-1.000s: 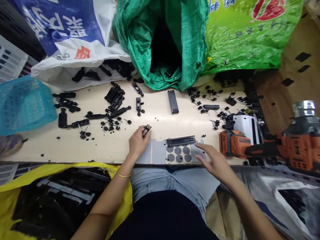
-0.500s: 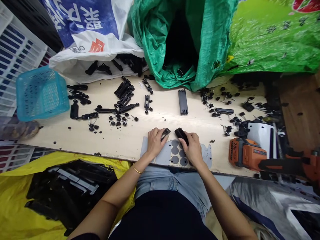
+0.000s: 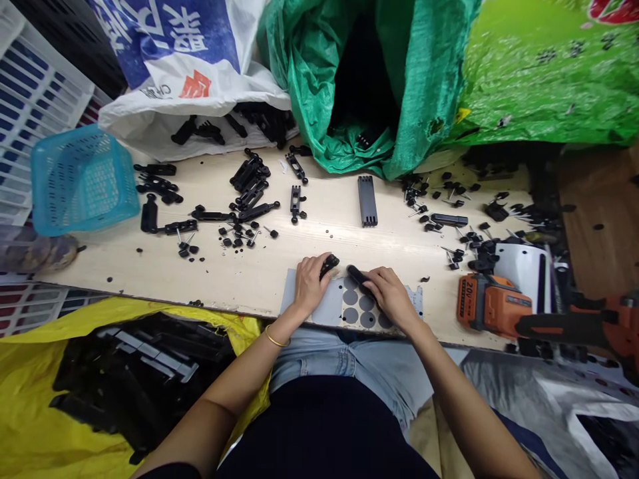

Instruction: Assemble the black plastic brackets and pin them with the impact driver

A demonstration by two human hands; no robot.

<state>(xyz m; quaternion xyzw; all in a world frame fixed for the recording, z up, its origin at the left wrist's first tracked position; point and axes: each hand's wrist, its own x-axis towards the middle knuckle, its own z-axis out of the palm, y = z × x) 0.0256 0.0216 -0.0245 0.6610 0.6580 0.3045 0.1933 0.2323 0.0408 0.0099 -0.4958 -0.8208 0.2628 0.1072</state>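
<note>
My left hand (image 3: pixel 309 285) is closed round a small black plastic piece (image 3: pixel 329 263) at the near edge of the light wooden board (image 3: pixel 249 273). My right hand (image 3: pixel 390 295) grips a long black slotted bar (image 3: pixel 358 276), whose left end sticks out toward the small piece. The two black parts almost touch end to end. Both hands rest over a grey sheet (image 3: pixel 332 307) with dark round pads (image 3: pixel 359 307). A second slotted bar (image 3: pixel 367 200) lies farther back on the board.
Loose black plastic links and screws (image 3: pixel 244 206) litter the board's left and right. A blue basket (image 3: pixel 82 179) stands at the left. An orange cordless drill (image 3: pixel 504 313) lies at the right. Green (image 3: pixel 399 86) and white sacks (image 3: pixel 190 73) stand behind; a yellow bag of parts (image 3: pixel 114 386) lies below left.
My right hand, open beside the bar a second ago, has taken hold of it and turned it toward the left hand's small piece. The view has shifted slightly.
</note>
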